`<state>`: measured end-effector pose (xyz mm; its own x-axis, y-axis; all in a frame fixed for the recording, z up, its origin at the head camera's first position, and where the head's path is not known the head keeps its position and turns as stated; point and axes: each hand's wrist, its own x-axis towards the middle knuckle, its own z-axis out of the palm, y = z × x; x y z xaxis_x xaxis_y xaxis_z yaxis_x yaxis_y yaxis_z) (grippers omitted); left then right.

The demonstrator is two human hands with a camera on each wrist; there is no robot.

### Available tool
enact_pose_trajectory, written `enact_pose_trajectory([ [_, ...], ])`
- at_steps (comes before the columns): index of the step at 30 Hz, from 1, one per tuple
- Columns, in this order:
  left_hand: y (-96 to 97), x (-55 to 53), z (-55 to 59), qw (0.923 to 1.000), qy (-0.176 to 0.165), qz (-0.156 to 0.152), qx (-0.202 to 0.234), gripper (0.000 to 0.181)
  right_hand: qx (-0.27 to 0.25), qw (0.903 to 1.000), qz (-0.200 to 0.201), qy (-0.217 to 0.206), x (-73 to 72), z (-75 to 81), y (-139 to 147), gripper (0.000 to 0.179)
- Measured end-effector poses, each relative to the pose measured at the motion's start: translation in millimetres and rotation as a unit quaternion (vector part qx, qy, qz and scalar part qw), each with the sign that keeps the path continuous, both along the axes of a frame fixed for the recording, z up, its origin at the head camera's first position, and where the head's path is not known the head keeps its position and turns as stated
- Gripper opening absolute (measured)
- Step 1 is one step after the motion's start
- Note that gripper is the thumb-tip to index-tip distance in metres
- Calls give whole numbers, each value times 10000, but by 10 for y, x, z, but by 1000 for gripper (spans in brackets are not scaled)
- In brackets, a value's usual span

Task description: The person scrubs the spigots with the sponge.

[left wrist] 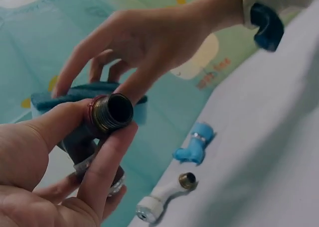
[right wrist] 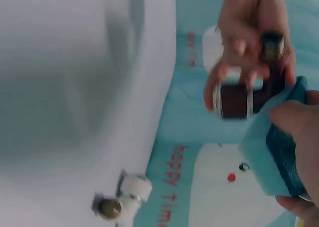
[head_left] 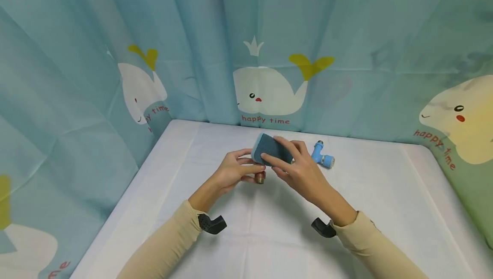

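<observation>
My left hand (head_left: 231, 170) grips a dark red-brown angled pipe fitting (head_left: 260, 178) above the table. The fitting has a threaded metal end (left wrist: 110, 112), pinched between thumb and fingers in the left wrist view, and a second, thicker arm (right wrist: 234, 100) with a metal rim. My right hand (head_left: 304, 174) holds a two-layer blue scrubbing sponge (head_left: 271, 148), dark on one face and light on the other. The sponge lies right at the fitting and hides part of it in the head view.
A bright blue fitting (head_left: 321, 155) lies on the white-covered table (head_left: 269, 236), right of my hands. Beside it rests a white fitting (left wrist: 162, 197) with a brass threaded end, mostly hidden by my right hand in the head view. A whale-print curtain (head_left: 208, 35) stands behind the table.
</observation>
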<state>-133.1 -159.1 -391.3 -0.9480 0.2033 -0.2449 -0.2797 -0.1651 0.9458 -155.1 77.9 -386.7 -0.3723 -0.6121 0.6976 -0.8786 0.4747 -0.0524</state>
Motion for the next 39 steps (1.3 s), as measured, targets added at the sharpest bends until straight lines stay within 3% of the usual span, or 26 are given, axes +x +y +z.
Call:
enact_pose_trajectory([
  [3,9,5,4,9999,-98,-76,45,63,-39,9992,-272,291,-38,-28,-16,65],
  [11,22,10,0,9990,-328,-277,98,57,73,9975,-334,612,-88,-79,-43,68],
  [14,19,7,11,9994,-214,-236,145,55,-69,9967,-320,747,-100,-75,-57,70],
  [18,13,6,34,9991,18,-400,119,55,-192,9969,-315,699,-103,-54,-53,72],
  [22,-2,1,58,9986,205,-315,379,58,-874,9952,-370,-234,-84,-36,-40,63],
  [26,-20,-22,87,9972,434,-97,594,60,-1648,9759,-40,-1430,-12,-64,-66,60],
  [28,-29,-31,99,9973,536,-79,488,61,-1680,9651,135,-2006,20,-92,-78,58],
  [31,-41,-32,109,9975,656,-30,264,63,-1309,9546,325,-2657,66,-114,-57,56],
  [33,-49,-35,104,9972,731,25,183,65,-1113,9509,364,-2865,84,-106,-18,55],
  [39,-48,-61,88,9950,981,43,183,62,-1207,9439,300,-3059,108,-50,4,55],
])
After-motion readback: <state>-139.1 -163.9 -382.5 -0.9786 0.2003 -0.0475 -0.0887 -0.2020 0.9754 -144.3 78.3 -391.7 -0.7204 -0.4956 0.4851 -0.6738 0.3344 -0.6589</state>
